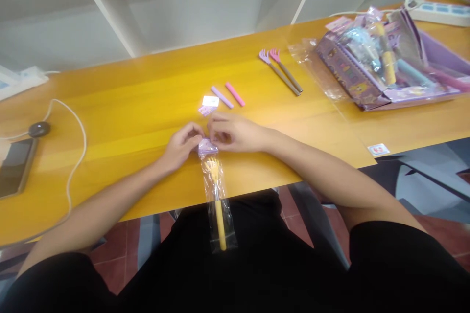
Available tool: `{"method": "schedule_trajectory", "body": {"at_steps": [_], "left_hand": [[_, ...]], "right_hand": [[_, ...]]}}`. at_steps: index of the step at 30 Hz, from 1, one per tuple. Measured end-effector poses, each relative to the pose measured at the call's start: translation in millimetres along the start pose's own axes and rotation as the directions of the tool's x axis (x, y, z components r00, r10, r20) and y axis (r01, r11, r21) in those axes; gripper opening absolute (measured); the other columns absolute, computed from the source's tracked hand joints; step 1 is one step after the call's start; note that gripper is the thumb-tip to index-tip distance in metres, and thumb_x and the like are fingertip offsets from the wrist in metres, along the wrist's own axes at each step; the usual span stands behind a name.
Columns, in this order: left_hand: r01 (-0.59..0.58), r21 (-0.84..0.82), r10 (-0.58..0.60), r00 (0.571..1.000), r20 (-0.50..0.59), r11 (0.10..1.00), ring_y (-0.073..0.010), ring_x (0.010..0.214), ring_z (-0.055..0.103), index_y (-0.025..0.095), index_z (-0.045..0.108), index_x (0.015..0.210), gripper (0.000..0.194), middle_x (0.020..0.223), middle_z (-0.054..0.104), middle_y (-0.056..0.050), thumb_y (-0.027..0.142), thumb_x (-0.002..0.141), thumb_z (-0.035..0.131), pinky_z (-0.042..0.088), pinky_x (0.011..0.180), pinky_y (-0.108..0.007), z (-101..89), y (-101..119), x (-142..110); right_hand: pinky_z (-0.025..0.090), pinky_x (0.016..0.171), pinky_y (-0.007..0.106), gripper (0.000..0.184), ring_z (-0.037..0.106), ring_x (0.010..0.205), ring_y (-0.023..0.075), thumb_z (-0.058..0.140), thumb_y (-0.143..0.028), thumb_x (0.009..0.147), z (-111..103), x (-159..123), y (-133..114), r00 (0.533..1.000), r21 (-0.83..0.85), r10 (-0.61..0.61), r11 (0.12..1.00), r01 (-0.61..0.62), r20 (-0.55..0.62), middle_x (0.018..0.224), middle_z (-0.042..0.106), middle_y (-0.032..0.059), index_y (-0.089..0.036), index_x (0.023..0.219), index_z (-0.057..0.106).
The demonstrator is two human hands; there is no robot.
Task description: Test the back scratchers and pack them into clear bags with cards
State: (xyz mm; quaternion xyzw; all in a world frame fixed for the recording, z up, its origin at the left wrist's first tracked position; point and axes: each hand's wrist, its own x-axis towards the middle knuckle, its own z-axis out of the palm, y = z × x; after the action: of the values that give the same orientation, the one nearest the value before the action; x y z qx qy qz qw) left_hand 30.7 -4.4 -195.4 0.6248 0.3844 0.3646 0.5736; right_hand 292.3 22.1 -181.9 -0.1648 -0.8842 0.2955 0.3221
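A yellow back scratcher (pixel 220 220) with a claw-shaped head lies inside a clear plastic bag (pixel 229 237), which hangs over the table's front edge toward my lap. Its purple header card (pixel 208 146) is at the top of the bag. My left hand (pixel 181 145) pinches the card's left side, fingers closed. At the card's upper right, my right hand (pixel 237 132) is curled closed on it too. Just beyond my hands lie small purple and white cards (pixel 209 103), a lilac handle sleeve (pixel 222 97) and a pink handle sleeve (pixel 235 94).
Two unwrapped scratchers, one with a lilac head (pixel 264 56) and one pink (pixel 275 55), lie farther back. A purple display box (pixel 343 71) holds several bagged items at right. At left are a phone (pixel 16 168) and a white cable (pixel 85 142). Shelving (pixel 205 10) stands behind.
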Motion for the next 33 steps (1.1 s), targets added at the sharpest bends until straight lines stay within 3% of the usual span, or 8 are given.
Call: {"method": "schedule_trajectory", "body": {"at_steps": [4,13,19,22,26,28,30,33], "left_hand": [[-0.033,0.044,0.034,0.999,-0.021,0.998,-0.0155,0.083,0.061,0.019,0.069,0.096,0.028,0.091,0.068,-0.001,0.042,0.095,0.085,0.049,0.077,-0.029,2.4,6.1,1.0],[-0.076,0.054,0.079,0.995,-0.065,0.996,-0.0164,0.088,0.066,0.020,0.067,0.095,0.025,0.094,0.070,-0.003,0.034,0.090,0.087,0.054,0.082,-0.030,6.1,1.2,0.9],[-0.100,0.057,0.104,0.992,-0.076,0.993,-0.0151,0.091,0.068,0.020,0.067,0.097,0.022,0.096,0.069,-0.002,0.027,0.089,0.086,0.057,0.086,-0.029,6.3,-0.6,1.0],[-0.106,0.046,0.109,0.992,-0.064,0.993,-0.0144,0.091,0.068,0.020,0.066,0.099,0.024,0.098,0.070,-0.002,0.026,0.088,0.087,0.058,0.086,-0.028,6.7,-1.2,-0.1],[-0.094,0.018,0.094,0.996,-0.010,0.995,-0.0148,0.091,0.068,0.021,0.064,0.102,0.030,0.100,0.071,-0.003,0.030,0.088,0.090,0.060,0.083,-0.028,7.1,-3.4,-1.1],[-0.091,0.003,0.091,0.996,0.010,0.996,-0.0146,0.093,0.069,0.021,0.063,0.103,0.034,0.103,0.071,-0.004,0.030,0.087,0.091,0.061,0.085,-0.028,6.5,-4.3,-0.5],[-0.090,-0.010,0.090,0.995,0.032,0.996,-0.0141,0.093,0.069,0.021,0.062,0.104,0.037,0.103,0.070,-0.003,0.031,0.087,0.093,0.061,0.088,-0.028,4.8,-4.3,0.8],[-0.073,-0.025,0.075,0.993,0.093,0.997,-0.0148,0.092,0.070,0.021,0.063,0.108,0.040,0.100,0.070,-0.003,0.035,0.088,0.094,0.062,0.088,-0.029,0.9,-2.4,2.6]], "right_hand": [[0.047,0.080,0.027,0.007,0.057,0.090,0.0132,0.071,-0.016,0.106,-1.5,0.0,-0.5,0.999,-0.032,-0.018,0.999,0.019,0.032,0.113,0.063,0.0059,-0.017,0.100,0.067],[0.046,0.083,0.029,0.010,0.059,0.093,0.0146,0.069,-0.022,0.108,-3.6,-2.2,0.1,0.997,-0.040,-0.042,0.998,0.045,0.072,0.116,0.065,0.0075,-0.017,0.100,0.069],[0.047,0.088,0.031,0.035,0.060,0.090,0.0135,0.062,-0.033,0.118,-4.8,-0.7,-2.4,0.997,-0.047,-0.040,0.998,0.043,0.068,0.114,0.066,0.0082,-0.016,0.087,0.067],[0.044,0.085,0.032,0.041,0.057,0.088,0.0146,0.058,-0.035,0.119,-3.1,2.0,-3.3,0.999,-0.050,0.034,0.998,-0.033,0.023,0.103,0.063,0.0068,-0.017,0.082,0.056],[0.037,0.077,0.031,0.035,0.048,0.080,0.0138,0.063,-0.041,0.116,-3.2,3.5,-5.2,0.969,-0.039,0.247,0.968,-0.247,0.000,0.090,0.059,0.0025,-0.020,0.090,0.052],[0.036,0.074,0.030,0.032,0.050,0.077,0.0135,0.065,-0.046,0.114,-3.3,3.0,-5.4,0.946,0.009,0.318,0.948,-0.319,0.063,0.089,0.063,0.0017,-0.018,0.101,0.059],[0.036,0.072,0.029,0.041,0.051,0.074,0.0128,0.064,-0.057,0.114,-2.0,2.5,-4.7,0.933,0.065,0.328,0.938,-0.340,0.151,0.086,0.065,0.0007,-0.017,0.105,0.064],[0.034,0.069,0.028,0.052,0.048,0.069,0.0112,0.062,-0.065,0.114,2.9,2.6,-3.3,0.931,0.111,0.290,0.941,-0.320,0.224,0.078,0.059,-0.0017,-0.018,0.092,0.063]]}}
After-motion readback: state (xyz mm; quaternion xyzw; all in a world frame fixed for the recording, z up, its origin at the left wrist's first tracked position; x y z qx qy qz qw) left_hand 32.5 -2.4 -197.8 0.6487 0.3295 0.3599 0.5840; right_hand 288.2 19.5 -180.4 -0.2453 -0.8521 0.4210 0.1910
